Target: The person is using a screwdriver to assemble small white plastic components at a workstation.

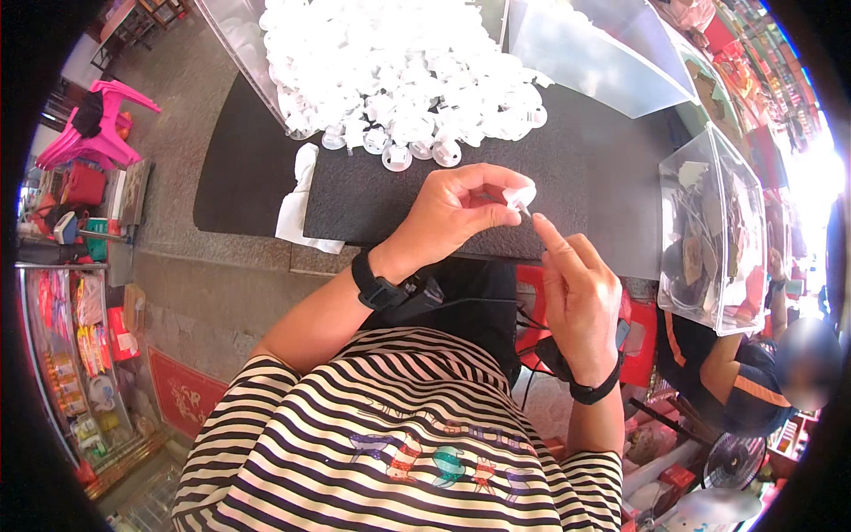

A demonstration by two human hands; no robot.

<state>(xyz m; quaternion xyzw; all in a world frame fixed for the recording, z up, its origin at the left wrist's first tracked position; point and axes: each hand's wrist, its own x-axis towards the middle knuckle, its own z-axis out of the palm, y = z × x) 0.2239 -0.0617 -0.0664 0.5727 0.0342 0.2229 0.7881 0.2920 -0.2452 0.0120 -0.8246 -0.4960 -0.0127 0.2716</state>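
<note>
My left hand [452, 208] pinches a small white round plastic part [519, 195] between thumb and fingers, above the near edge of the dark table mat. From the part's underside a short, thin metallic piece [526, 211] sticks out. Close to that piece is the index fingertip of my right hand [578, 288]; this finger is stretched out and the others are bent. I see nothing held in the right hand, and whether its fingertip touches the metal piece I cannot tell. Beyond both hands lies a big heap of similar white plastic parts [408, 106], overexposed at the top.
Clear plastic panels [603, 62] flank the heap. A transparent box [714, 230] with mixed contents stands at the table's right, beside another person [736, 372]. White paper [297, 213] lies at the mat's left edge. Pink plastic stools [97, 129] stand far left.
</note>
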